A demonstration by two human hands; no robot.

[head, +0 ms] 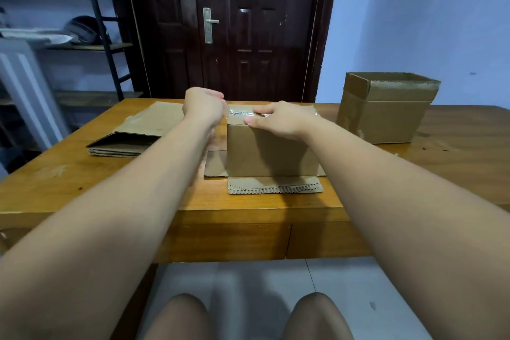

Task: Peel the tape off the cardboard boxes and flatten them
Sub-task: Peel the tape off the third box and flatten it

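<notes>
**Mia:** On top of the middle box (pixel 271 146), see the shiny tape (pixel 241 112)? That is the bit being pulled now.

**Ben:** Which hand is pulling?

**Mia:** The left hand (pixel 204 107). It is curled shut like a fist, and the tape seems to run right into it, so I think its fingers are pinching the loose end. The right hand (pixel 278 119) lies flat on the box top. Its fingers are spread out and pressing down, holding nothing.

**Ben:** Why press down?

**Mia:** So the box stays put. It sits in the middle of the wooden surface (pixel 69 185) with its bottom flaps spread out flat. If nobody held it, I think it would slide or tip toward the pulling hand.

**Ben:** How should the tape be pulled?

**Mia:** Slow and low, I would say. Pull it back along the top, not straight up. Then it should come off in one long strip. If you yank, it may snap, or rip the brown paper skin off.

**Ben:** And the pressing hand?

**Mia:** Keep it close to where the tape is lifting, but not on the tape. Move it along as the strip comes away.

**Ben:** What about the other boxes?

**Mia:** Some flat cardboard (pixel 132 141) lies on the left of the surface, so that looks done. An open box (pixel 386 113) stands on the right, well apart. It has not been squashed flat yet.
</notes>
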